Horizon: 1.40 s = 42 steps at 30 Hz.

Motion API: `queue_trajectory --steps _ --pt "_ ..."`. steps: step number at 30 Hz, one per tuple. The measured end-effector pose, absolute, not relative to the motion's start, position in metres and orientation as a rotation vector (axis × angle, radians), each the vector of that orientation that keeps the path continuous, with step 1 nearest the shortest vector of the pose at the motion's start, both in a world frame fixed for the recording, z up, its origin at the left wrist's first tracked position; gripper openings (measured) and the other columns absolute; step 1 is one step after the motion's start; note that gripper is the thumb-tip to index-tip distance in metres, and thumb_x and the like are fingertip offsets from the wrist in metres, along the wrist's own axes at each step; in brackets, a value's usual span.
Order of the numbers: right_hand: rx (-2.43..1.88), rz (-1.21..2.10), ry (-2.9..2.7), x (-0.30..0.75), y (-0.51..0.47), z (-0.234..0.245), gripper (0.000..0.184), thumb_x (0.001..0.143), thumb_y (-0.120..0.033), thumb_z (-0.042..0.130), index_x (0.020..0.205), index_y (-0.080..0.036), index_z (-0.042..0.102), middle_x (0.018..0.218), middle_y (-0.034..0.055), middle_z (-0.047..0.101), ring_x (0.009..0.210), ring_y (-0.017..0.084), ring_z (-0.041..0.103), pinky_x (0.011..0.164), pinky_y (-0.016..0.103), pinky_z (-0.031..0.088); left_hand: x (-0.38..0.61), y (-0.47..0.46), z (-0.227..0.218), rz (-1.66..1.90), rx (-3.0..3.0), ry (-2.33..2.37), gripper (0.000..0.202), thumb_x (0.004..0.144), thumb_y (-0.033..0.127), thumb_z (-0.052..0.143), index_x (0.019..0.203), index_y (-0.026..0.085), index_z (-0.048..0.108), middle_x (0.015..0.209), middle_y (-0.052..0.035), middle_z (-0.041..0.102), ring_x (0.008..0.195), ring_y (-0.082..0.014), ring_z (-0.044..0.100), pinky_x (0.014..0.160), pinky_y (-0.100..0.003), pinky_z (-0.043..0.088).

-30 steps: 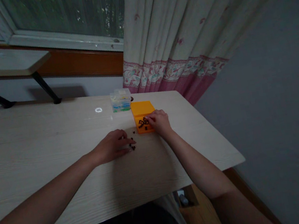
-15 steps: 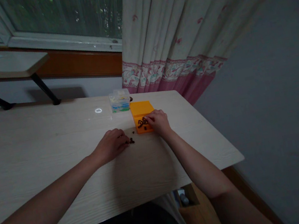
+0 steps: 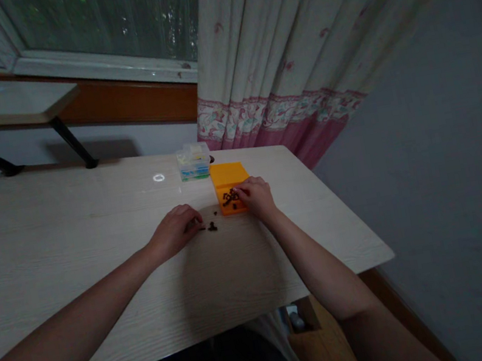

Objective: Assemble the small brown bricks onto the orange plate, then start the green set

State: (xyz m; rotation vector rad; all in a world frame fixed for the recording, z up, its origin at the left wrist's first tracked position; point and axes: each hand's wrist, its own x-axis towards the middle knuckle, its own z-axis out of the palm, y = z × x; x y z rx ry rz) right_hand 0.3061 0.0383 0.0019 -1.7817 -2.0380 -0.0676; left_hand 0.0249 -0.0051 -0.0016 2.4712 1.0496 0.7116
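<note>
An orange plastic box [image 3: 229, 174] stands on the table with its lid tipped back and a heap of small dark brown pieces [image 3: 229, 197] inside. Over its right side is my right hand [image 3: 257, 197], thumb and finger pinched together among those pieces; fingertips partly hide what they grip. My left hand [image 3: 179, 229] rests low on the table, left of the box, fingers curled. A thin dark piece [image 3: 203, 229] shows at its fingertips. Just right of it lies a small cluster of dark pieces [image 3: 212, 226], and one tiny loose piece [image 3: 215, 213] sits near the box.
Behind the orange box is a clear plastic case [image 3: 194, 162] with blue and green contents, a small dark round thing [image 3: 211, 159] beside it. A raised shelf [image 3: 1, 100] on black legs stands at the back left. A curtain [image 3: 270, 77] hangs behind the pale wooden table [image 3: 141, 302].
My left hand has drawn slightly left, away from the dark cluster, which now shows more fully. My right hand stays at the orange box, nearly still.
</note>
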Motion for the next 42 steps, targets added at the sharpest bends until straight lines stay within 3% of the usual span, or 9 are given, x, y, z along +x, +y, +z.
queue_trajectory --steps 11,20,25,42 --pt "-1.666 -0.198 -2.019 0.304 0.034 0.008 0.021 0.092 -0.035 0.059 0.097 -0.025 0.077 0.097 0.0072 0.068 0.097 0.023 0.051 0.082 0.036 0.034 0.023 -0.002 -0.006 0.932 2.215 1.121 0.026 0.09 0.041 0.059 0.081 0.017 0.065 0.077 -0.0013 0.056 0.069 -0.0133 0.051 0.064 -0.026 0.04" --pt "-1.069 -0.131 -2.309 0.273 0.01 0.015 0.021 0.092 -0.04 0.06 0.105 -0.029 0.073 0.098 0.0033 0.069 0.095 0.019 0.055 0.084 0.036 0.033 0.022 0.001 -0.008 1.006 2.049 1.116 0.03 0.09 0.041 0.057 0.076 0.016 0.065 0.068 0.0001 0.053 0.061 -0.011 0.047 0.055 -0.023 0.036" --pt "-0.965 -0.098 -2.355 0.251 -0.001 0.01 0.026 0.09 -0.043 0.061 0.109 -0.028 0.073 0.099 0.0042 0.07 0.096 0.019 0.056 0.088 0.036 0.035 0.022 0.002 -0.007 0.99 2.061 1.086 0.029 0.09 0.039 0.055 0.075 0.016 0.063 0.069 -0.0005 0.053 0.062 -0.0116 0.048 0.057 -0.023 0.038" --pt "-0.893 -0.02 -2.306 0.241 -0.004 0.001 0.017 0.091 -0.035 0.062 0.095 -0.026 0.076 0.086 0.0026 0.072 0.088 0.017 0.059 0.086 0.034 0.037 0.023 0.001 -0.007 0.975 2.151 1.039 0.03 0.093 0.037 0.051 0.075 0.016 0.062 0.074 -0.0013 0.056 0.068 -0.0125 0.051 0.062 -0.024 0.04"
